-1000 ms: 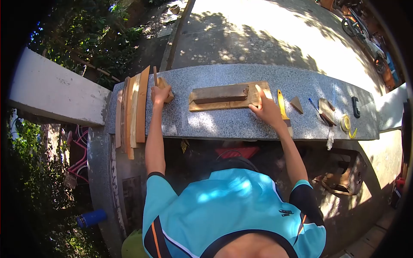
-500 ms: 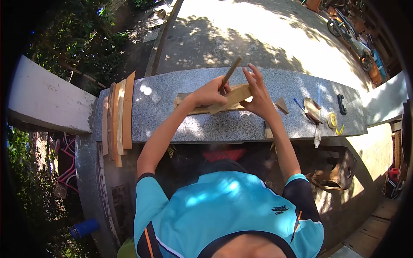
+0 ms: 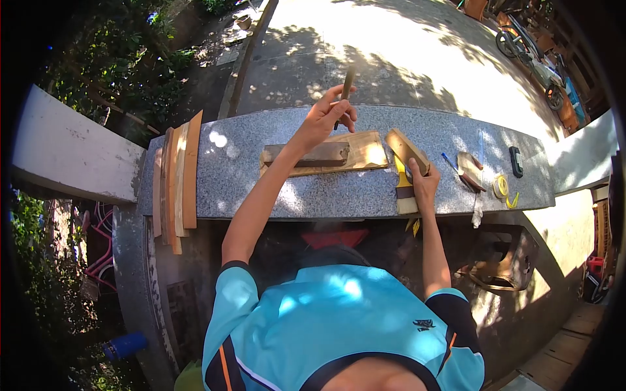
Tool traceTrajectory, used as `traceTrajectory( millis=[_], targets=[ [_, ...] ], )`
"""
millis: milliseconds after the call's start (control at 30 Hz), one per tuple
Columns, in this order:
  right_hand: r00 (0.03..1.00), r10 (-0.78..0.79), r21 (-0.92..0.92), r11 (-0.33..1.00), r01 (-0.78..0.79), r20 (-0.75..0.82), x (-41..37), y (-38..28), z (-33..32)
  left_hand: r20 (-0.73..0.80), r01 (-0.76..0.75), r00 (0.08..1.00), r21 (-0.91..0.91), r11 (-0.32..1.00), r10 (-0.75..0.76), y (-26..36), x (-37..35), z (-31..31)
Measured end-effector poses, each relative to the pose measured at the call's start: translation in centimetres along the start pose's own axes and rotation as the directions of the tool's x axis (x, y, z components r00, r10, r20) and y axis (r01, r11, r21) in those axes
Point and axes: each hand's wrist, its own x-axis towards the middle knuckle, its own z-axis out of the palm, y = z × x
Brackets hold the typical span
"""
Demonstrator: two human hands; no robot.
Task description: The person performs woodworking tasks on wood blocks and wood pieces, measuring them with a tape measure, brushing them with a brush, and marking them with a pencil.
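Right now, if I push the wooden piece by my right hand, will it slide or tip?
Likely slides, not tips: the wooden piece looks flat on the smooth granite counter. Probably stiff and light, being a thin board.

head cam | steeply down past torso | faces granite counter [image 3: 241, 176] (fisheye, dark corners) | near: left hand [image 3: 324, 120], right hand [image 3: 424, 184] reach it

No legible writing at the granite bench

A small dark emblem [image 3: 424, 322] on the shoulder of the turquoise shirt [image 3: 339, 313] is the only mark resembling print, and it is too small to read. The stick [image 3: 347, 81] raised in the left hand [image 3: 324, 118], the wood block [image 3: 404, 148] at the right hand [image 3: 424, 184], the boards [image 3: 179, 176] and the tape roll [image 3: 501, 186] on the granite slab [image 3: 261, 189] show no readable text, label, brand or number.
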Motion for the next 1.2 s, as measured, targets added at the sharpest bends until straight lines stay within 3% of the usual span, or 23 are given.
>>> traceTrajectory(
  millis=[100,133,200,233,333,433,667,767,967,1067,1200],
  targets=[
    [0.997,0.07,-0.006,0.998,-0.07,-0.036,0.7,0.9,0.0,-0.12,-0.016,0.993,-0.055,0.998,0.009,-0.5,0.4,0.7],
    [0.996,0.08,-0.023,0.996,-0.081,-0.034,1.0,1.3,0.2,-0.111,0.017,0.993,-0.175,0.984,-0.037,-0.9,0.4,0.4],
    [1.0,-0.022,-0.116,0.993,0.021,-0.014,1.1,1.9,0.4,-0.075,0.084,0.989,-0.405,0.911,-0.125,-1.7,0.6,-0.4],
    [0.997,-0.073,-0.164,0.984,0.072,0.001,1.1,2.1,0.4,-0.113,0.086,0.983,-0.418,0.904,-0.146,-1.7,0.6,-0.1],
    [0.999,0.031,-0.15,0.988,-0.025,0.037,1.2,2.1,0.3,-0.075,0.168,0.972,-0.435,0.885,-0.222,-2.8,0.5,-0.3],
    [0.996,-0.093,-0.145,0.985,0.092,0.005,1.1,2.3,0.5,-0.134,0.157,0.968,-0.337,0.928,-0.213,-3.9,0.7,0.9],
    [0.995,-0.098,-0.176,0.979,0.099,0.017,1.0,1.6,0.5,-0.24,0.102,0.956,-0.263,0.96,-0.167,-6.2,0.9,1.1],
    [0.992,-0.128,-0.178,0.975,0.13,0.02,0.9,1.4,0.5,-0.222,0.084,0.962,-0.312,0.946,-0.158,-6.1,0.8,1.0],
    [0.991,-0.129,-0.18,0.975,0.132,0.026,0.9,1.5,0.5,-0.006,-0.08,0.997,-0.34,0.937,0.082,-6.7,0.8,0.5],
    [0.987,-0.159,-0.185,0.969,0.161,0.023,0.9,1.5,0.5,0.001,-0.167,0.984,-0.3,0.939,0.176,-6.9,0.7,0.6],
    [0.988,-0.15,-0.191,0.97,0.152,0.026,0.9,1.5,0.5,-0.032,-0.088,0.996,-0.356,0.93,0.082,-6.8,0.7,0.7]
  ],
)
